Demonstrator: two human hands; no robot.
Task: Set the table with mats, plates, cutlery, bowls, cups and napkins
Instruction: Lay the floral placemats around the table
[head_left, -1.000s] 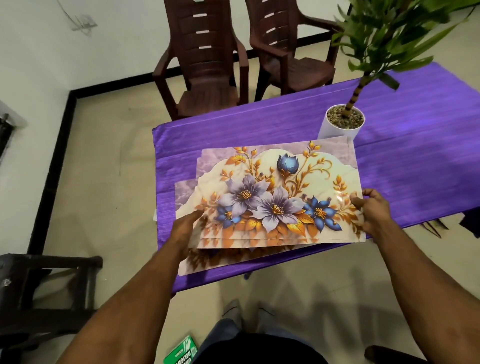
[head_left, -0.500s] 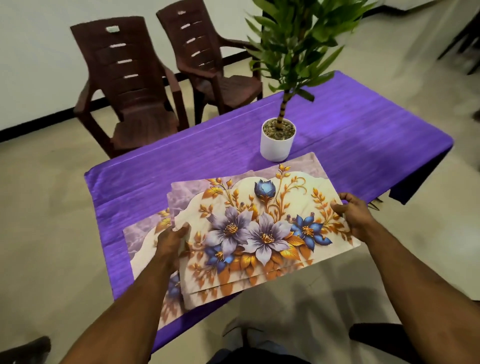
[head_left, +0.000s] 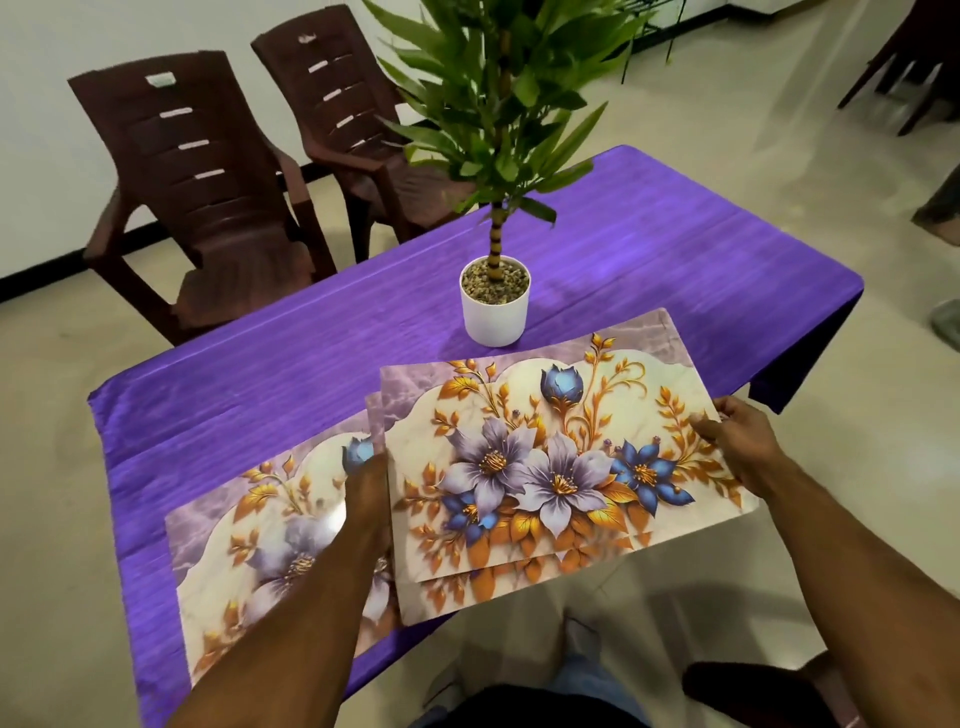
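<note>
Gripping glossy floral mat stack (head_left: 561, 467): left hand (head_left: 369, 488), right hand (head_left: 737, 441).

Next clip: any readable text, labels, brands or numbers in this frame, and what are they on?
None can be read.
Near chair: a small pale sticker at the top of its back, too blurred to read.
Far chair: a small pale mark at its top, also unreadable.
Floral mats, white plant pot: no text.

Three floral mats (head_left: 561, 467) at least, one potted plant (head_left: 496, 306), two brown chairs (head_left: 208, 208), one table (head_left: 675, 249).
</note>
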